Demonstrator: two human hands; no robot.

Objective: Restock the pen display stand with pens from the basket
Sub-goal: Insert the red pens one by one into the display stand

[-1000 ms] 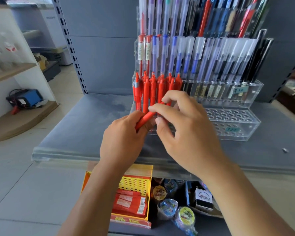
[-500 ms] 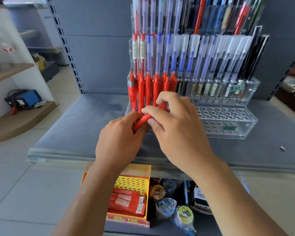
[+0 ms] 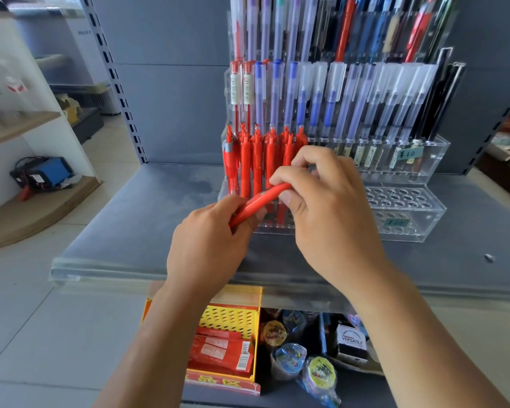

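A clear acrylic pen display stand (image 3: 409, 228) stands on the grey shelf (image 3: 147, 219). Its front left holes hold several upright red pens (image 3: 256, 163); the front right holes are bare. Rows of blue, clear and dark pens fill the tiers behind. My left hand (image 3: 206, 245) grips the lower end of red pens (image 3: 259, 203) that lie slanted in front of the stand. My right hand (image 3: 330, 207) pinches the upper end of one of them between thumb and fingers. How many pens my left hand holds is hidden. No basket of pens is in view.
Below the shelf sit a yellow basket (image 3: 230, 319) with red packets, rolls of tape (image 3: 289, 357) and a small box (image 3: 352, 343). A clear strip (image 3: 100, 269) edges the shelf front. A side shelf (image 3: 27, 213) with a blue device (image 3: 46, 172) stands at left.
Both hands stay on the slanted red pens in front of the stand. The right hand's fingers have shifted slightly along the upper end.
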